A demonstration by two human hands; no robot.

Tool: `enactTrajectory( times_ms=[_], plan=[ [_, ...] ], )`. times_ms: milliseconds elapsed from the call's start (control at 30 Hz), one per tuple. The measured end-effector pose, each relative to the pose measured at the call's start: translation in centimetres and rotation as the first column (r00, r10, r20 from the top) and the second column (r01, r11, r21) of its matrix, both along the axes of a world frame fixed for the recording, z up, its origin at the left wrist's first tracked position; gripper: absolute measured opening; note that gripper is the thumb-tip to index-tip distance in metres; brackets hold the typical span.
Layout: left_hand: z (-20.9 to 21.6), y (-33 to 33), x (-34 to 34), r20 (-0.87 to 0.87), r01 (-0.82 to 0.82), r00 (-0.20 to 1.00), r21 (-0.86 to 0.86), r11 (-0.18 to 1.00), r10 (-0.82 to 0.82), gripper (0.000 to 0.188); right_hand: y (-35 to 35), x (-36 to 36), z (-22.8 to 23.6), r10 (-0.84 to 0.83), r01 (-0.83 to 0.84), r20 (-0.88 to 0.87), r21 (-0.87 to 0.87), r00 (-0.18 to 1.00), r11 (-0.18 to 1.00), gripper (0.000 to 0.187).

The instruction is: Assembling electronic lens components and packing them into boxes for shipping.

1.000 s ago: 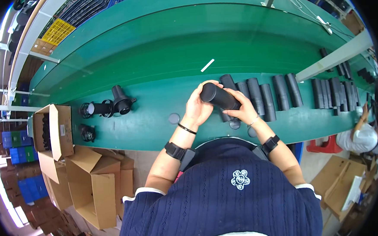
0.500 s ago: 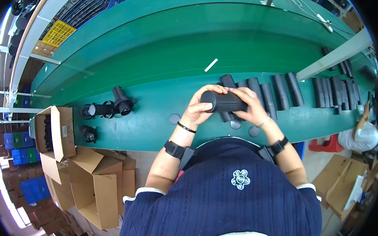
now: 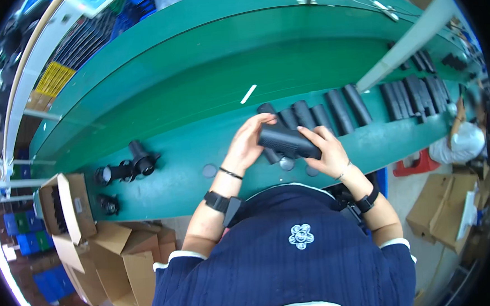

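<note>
A black ribbed tube (image 3: 287, 140) lies slantwise between my two hands, above the table. My right hand (image 3: 328, 154) is closed around its right end, fingers on the far side and thumb on the near side. At the tube's left end, my left hand (image 3: 247, 145) is cupped against it, its fingers reaching along the far edge; its thumb is hard to make out. Below the tube rest a grey disc (image 3: 286, 163) and a darker disc (image 3: 312, 171), partly covered by my right hand. Another disc (image 3: 209, 170) lies left of my left wrist.
Several black tubes (image 3: 339, 112) stand in a row beyond my hands, with more tubes (image 3: 415, 95) farther right. Black fittings (image 3: 142, 160) sit on the green table (image 3: 174, 194) at left. Cardboard boxes (image 3: 137, 272) are below left. A person (image 3: 462, 142) works at far right.
My view has shifted, so the table looks tilted. The tube now slopes down to the right. My left thumb has come off its end, and the left fingers are straighter.
</note>
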State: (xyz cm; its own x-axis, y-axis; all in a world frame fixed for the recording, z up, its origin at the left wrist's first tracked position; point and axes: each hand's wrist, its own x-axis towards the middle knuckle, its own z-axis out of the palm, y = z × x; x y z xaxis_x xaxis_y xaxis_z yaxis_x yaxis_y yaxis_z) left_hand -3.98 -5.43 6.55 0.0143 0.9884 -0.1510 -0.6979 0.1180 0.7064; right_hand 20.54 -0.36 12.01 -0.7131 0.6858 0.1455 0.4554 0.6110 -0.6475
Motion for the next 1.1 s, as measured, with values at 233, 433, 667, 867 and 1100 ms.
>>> enactTrajectory(
  times_ms=[233,433,667,867,1100],
  plan=[
    [-7.6,0.9,-1.6,-0.427,-0.321,0.899,-0.483,0.815,0.101,0.031,10.6,8.6,3.5,-0.206,0.203,0.026,0.088,0.978,0.975,0.056],
    [-12.0,3.6,0.9,-0.901,-0.578,0.435,-0.288,0.763,-0.010,0.082,25.0,8.8,-3.4,-0.389,0.381,-0.204,-0.081,0.898,0.921,0.061],
    [-9.0,1.1,-1.4,-0.489,-0.301,0.871,-0.453,0.839,0.049,0.055,33.0,7.6,-16.5,-0.583,0.541,0.161,0.241,0.796,0.806,0.066],
    [-5.7,-0.8,-1.4,-0.452,-0.199,0.889,-0.252,0.947,0.067,0.062,33.6,6.5,-18.3,-0.717,0.403,0.381,0.630,0.584,0.664,0.059],
    [-3.7,-1.4,-0.5,-0.624,-0.065,0.781,-0.078,0.995,0.002,0.072,14.3,-6.9,-11.6,0.206,-0.318,-0.243,-0.770,0.948,0.553,0.027]
  ],
)
